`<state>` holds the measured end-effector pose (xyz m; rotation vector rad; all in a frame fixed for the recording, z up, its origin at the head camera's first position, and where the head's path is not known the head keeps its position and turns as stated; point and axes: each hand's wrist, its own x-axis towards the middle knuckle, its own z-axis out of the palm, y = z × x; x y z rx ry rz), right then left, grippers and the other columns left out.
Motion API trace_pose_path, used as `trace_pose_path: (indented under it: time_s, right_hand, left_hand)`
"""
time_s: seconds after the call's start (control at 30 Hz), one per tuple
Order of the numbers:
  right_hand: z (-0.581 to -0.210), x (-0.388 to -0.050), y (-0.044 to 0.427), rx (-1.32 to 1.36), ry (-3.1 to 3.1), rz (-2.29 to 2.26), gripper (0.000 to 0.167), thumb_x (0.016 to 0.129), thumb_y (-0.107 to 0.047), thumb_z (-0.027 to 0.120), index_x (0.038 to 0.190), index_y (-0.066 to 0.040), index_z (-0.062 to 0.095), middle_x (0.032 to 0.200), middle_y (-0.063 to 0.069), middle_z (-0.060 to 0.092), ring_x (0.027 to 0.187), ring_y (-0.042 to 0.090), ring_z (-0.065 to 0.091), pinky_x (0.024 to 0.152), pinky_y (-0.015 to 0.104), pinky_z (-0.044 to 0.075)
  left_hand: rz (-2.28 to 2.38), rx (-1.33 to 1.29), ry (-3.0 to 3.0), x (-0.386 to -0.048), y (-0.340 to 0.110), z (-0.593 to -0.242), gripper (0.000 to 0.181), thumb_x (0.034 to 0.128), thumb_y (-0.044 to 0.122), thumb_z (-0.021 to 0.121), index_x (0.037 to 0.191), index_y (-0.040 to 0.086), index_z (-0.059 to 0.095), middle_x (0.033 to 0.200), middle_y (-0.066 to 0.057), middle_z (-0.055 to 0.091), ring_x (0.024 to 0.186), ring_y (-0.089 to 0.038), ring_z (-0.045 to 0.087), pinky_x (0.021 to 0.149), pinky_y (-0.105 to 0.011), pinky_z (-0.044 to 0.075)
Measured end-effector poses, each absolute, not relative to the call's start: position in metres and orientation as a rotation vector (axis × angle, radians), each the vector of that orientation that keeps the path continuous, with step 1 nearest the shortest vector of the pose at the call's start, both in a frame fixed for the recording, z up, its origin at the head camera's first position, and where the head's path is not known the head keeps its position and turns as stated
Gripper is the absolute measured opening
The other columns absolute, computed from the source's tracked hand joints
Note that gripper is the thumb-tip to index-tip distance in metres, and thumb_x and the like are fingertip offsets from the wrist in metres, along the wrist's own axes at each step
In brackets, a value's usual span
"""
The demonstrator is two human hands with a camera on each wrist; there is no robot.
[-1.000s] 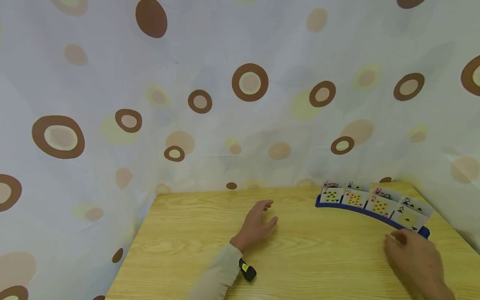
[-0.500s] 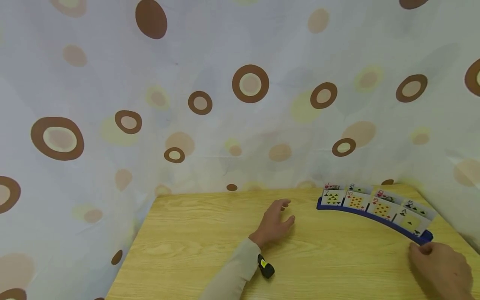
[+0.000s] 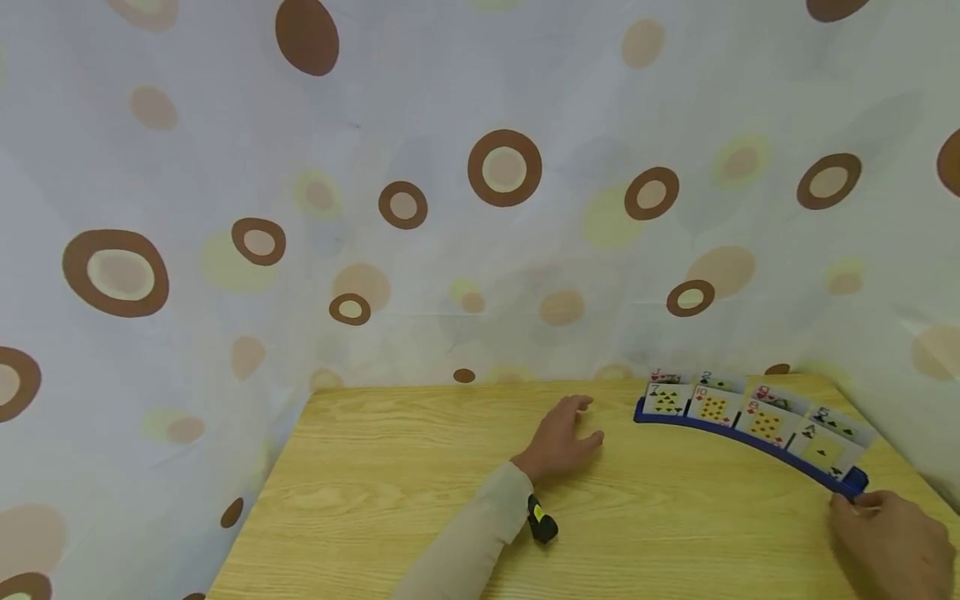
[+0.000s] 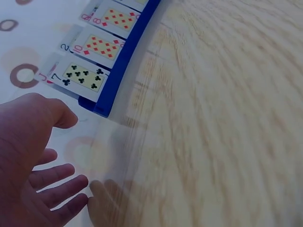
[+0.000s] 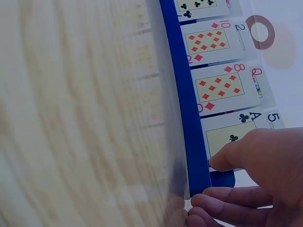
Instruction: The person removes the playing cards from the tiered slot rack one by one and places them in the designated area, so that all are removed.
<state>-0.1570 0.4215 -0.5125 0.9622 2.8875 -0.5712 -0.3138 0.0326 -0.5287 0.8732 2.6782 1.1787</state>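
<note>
A curved blue card holder [image 3: 750,442] stands at the right of the table, with two rows of playing cards upright in it. The front row has a seven of clubs [image 4: 80,78], a ten of diamonds [image 5: 207,41], an eight of diamonds [image 5: 220,87] and an ace of clubs [image 5: 227,137]. My right hand [image 3: 896,537] is at the holder's near right end, which lies between thumb and curled index finger. My left hand [image 3: 558,442] hovers left of the holder's far end, fingers spread and apart from it, holding nothing.
The wooden table [image 3: 390,467] has a pale curtain [image 3: 420,250] with brown circles behind it and at its sides. A black band [image 3: 542,521] is on my left sleeve [image 3: 472,533].
My left hand has moved right, closer to the holder's far end. The right hand has shifted right and down to its near end. The cards stay in the same order.
</note>
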Motion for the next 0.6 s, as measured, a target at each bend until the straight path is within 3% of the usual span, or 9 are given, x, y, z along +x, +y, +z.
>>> trace_pose_path:
  time_s: [0.2, 0.37, 0.6]
  right_hand:
    - [-0.517, -0.157, 0.420, 0.964, 2.892, -0.552, 0.056, 0.104, -0.029, 0.051, 0.124, 0.022, 0.059, 0.113, 0.039, 0.071, 0.100, 0.057, 0.067, 0.089, 0.061, 0.052]
    - [-0.516, -0.159, 0.417, 0.986, 2.920, -0.535, 0.057, 0.104, -0.028, 0.049, 0.125, 0.025, 0.057, 0.115, 0.041, 0.069, 0.102, 0.059, 0.066, 0.088, 0.063, 0.051]
    - [-0.516, -0.161, 0.417, 0.983, 2.911, -0.508, 0.062, 0.104, -0.028, 0.049, 0.126, 0.029, 0.053, 0.116, 0.044, 0.067, 0.104, 0.060, 0.066, 0.085, 0.062, 0.055]
  left_hand:
    - [1.157, 0.837, 2.675, -0.313, 0.040, -0.534, 0.069, 0.1087, 0.035, 0.065, 0.167, 0.008, 0.041, 0.164, -0.012, 0.055, 0.147, -0.026, 0.058, 0.120, -0.039, 0.049]
    - [1.040, 0.829, 2.728, -0.316, 0.053, -0.533, 0.073, 0.1077, 0.041, 0.065, 0.169, 0.011, 0.039, 0.167, -0.006, 0.054, 0.156, -0.025, 0.051, 0.128, -0.047, 0.039]
    - [0.870, 0.853, 2.780, -0.317, 0.073, -0.529, 0.074, 0.1065, 0.044, 0.062, 0.171, 0.016, 0.037, 0.169, 0.003, 0.052, 0.157, -0.022, 0.049, 0.124, -0.053, 0.037]
